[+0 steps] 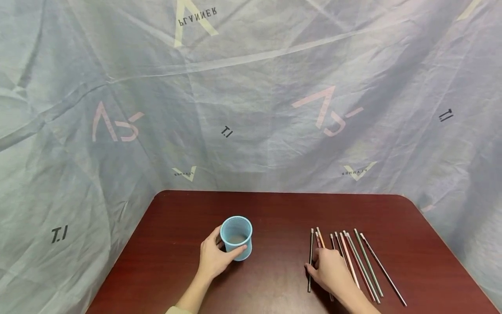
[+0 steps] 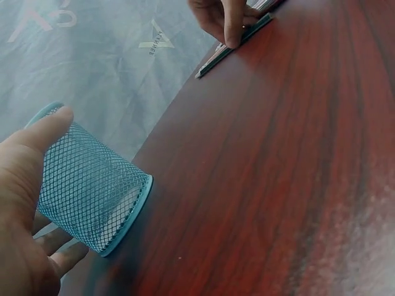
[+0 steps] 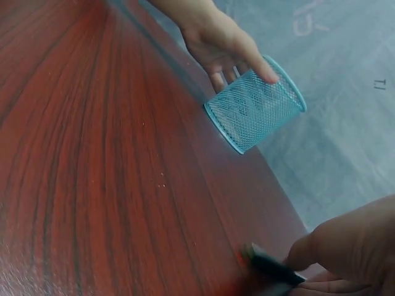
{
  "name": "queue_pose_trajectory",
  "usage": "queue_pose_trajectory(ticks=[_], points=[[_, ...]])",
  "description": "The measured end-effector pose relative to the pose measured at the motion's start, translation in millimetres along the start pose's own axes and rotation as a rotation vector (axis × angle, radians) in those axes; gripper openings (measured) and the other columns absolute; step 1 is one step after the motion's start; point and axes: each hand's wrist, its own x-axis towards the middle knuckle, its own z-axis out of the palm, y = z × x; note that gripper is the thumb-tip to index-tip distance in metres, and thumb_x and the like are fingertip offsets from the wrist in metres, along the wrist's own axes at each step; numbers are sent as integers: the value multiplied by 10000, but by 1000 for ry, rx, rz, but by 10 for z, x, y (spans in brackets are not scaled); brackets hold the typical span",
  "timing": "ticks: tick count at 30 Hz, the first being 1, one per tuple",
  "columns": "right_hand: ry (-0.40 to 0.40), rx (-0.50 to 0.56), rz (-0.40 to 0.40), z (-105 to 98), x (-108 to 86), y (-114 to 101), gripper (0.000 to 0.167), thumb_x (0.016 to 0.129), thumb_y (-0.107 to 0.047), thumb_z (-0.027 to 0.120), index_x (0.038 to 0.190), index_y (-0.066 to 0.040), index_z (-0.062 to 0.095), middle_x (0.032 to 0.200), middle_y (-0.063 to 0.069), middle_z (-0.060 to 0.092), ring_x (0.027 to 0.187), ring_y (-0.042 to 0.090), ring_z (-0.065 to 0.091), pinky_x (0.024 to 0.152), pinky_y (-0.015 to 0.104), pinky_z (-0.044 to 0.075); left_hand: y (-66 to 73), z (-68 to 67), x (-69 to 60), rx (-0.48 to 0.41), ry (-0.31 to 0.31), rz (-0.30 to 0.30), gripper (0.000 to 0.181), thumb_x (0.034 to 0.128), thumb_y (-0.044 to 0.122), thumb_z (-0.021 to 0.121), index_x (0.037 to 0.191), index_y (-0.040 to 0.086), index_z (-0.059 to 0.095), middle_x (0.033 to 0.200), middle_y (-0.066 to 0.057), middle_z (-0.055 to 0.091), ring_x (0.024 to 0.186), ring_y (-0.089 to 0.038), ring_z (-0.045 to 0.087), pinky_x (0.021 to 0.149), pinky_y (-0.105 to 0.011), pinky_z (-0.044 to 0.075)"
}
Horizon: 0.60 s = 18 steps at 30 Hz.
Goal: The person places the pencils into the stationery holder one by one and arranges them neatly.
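Head view, your left hand (image 1: 215, 257) curving fingers round the upright mesh cup (image 1: 235, 227) on the bench (image 1: 274, 218), your right hand (image 1: 331, 268) pinching a dark pencil (image 1: 311, 246) beside other pencils (image 1: 368, 261), left wrist view, your left thumb near the cup's rim, right wrist view, your right fingers nearly together, pencil blurred.

Your mesh cup (image 2: 86, 185) looks like painted metal, slight sheen. Your surface (image 1: 274, 270) is smooth, glossy wood grain, and that cloth backdrop (image 1: 251, 100) is matt and wrinkly. Your pencils (image 1: 368, 262) look like smooth painted wood, kinda small to be sure though.
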Motion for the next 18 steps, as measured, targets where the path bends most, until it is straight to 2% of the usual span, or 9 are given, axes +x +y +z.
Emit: queue_pose_trajectory(ticks=[6,10,13,18], points=[[-24,10,51,-3,22,15,234,720,-83,855,662,-141,636,548,-67,637,521,102,598,496,301,501,-4,-1,10,12,-3,22,764,673,266,1032,1346,120,701,1216,-119,777,1098,-282,772,895,-328,637],[-29,19,41,-20,46,-1,213,689,-71,805,650,-155,613,534,-91,579,510,67,520,478,258,447,-14,-2,9,20,-7,26,756,674,282,1032,1338,127,706,1201,-102,781,1089,-273,773,895,-353,643],[-9,43,28,-80,83,-44,189,696,-68,772,689,-164,610,557,-110,565,526,43,488,500,227,424,-22,-3,2,17,-5,23,758,670,286,1034,1337,133,709,1200,-96,782,1091,-270,773,903,-372,644],[95,88,-10,-256,210,-132,176,703,-75,746,756,-173,610,605,-134,570,560,1,481,558,228,429,-28,-13,-4,17,-4,19,765,676,298,1032,1351,147,705,1215,-90,778,1103,-263,768,912,-381,643]])
